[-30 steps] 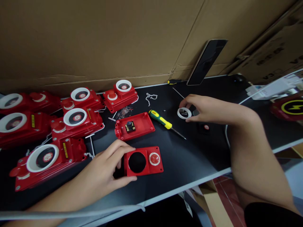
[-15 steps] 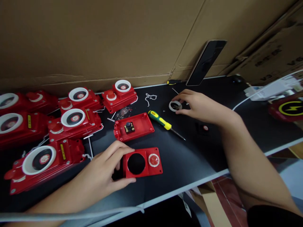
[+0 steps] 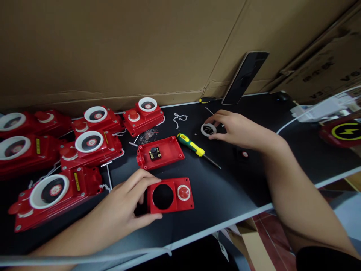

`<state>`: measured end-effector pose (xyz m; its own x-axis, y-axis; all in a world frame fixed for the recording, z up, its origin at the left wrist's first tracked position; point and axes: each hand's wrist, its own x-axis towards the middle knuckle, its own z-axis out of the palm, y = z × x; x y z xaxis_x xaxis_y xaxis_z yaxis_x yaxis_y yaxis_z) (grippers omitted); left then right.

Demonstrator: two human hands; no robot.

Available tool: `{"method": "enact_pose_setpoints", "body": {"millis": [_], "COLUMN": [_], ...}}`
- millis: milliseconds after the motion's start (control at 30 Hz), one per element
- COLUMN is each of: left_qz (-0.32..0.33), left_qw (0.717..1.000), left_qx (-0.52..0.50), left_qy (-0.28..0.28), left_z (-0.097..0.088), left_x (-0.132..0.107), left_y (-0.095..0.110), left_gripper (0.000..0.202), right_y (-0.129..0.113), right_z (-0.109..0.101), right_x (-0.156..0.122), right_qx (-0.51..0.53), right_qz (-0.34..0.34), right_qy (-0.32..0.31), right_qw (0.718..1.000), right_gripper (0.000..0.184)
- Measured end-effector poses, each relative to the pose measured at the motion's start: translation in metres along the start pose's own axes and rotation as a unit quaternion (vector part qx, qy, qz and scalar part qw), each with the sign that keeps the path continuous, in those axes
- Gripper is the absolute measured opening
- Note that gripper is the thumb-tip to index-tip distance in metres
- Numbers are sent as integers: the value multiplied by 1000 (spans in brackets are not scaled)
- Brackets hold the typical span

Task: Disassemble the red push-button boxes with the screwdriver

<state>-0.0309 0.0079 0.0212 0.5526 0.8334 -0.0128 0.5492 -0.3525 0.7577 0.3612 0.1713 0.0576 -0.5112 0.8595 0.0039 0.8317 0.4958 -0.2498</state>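
Observation:
My left hand [image 3: 129,201] is closed around the left end of a red plastic cover [image 3: 175,203], thumb along the lower edge and fingers on the upper. This cover has a large round hole and a red domed button [image 3: 184,192] in a white ring. Farther right, my right hand [image 3: 229,126] pinches the edge of a white ring [image 3: 203,130], with thin metal pieces like screws showing inside it. Just beyond the cover lies an open red housing [image 3: 172,148] with a small black switch [image 3: 154,152] in it. A green and yellow screwdriver [image 3: 191,145] lies between my hands.
Several assembled red alarm boxes [image 3: 90,150] crowd the left. A phone [image 3: 245,79] leans on the cardboard [image 3: 141,45] behind. Near it lies a small yellow-black screwdriver [image 3: 207,100]. White string [image 3: 180,117] and a small black part [image 3: 244,153] lie on the table; a white cable [image 3: 293,116] crosses the right.
The white ring appears slightly turned or tilted in my right hand. My left hand and the red cover stay in place; the view has shifted slightly.

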Motion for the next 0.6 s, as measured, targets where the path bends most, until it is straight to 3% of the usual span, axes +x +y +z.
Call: {"method": "enact_pose_setpoints", "body": {"millis": [600], "left_qz": [3], "left_qw": [1000], "left_qx": [24], "left_qy": [1], "left_z": [-1], "left_x": [1], "left_y": [3], "left_gripper": [46], "right_y": [14], "right_z": [3], "right_x": [4], "right_qx": [-42], "right_qz": [23], "right_qy": [27], "right_qw": [998], "right_gripper": [39]}}
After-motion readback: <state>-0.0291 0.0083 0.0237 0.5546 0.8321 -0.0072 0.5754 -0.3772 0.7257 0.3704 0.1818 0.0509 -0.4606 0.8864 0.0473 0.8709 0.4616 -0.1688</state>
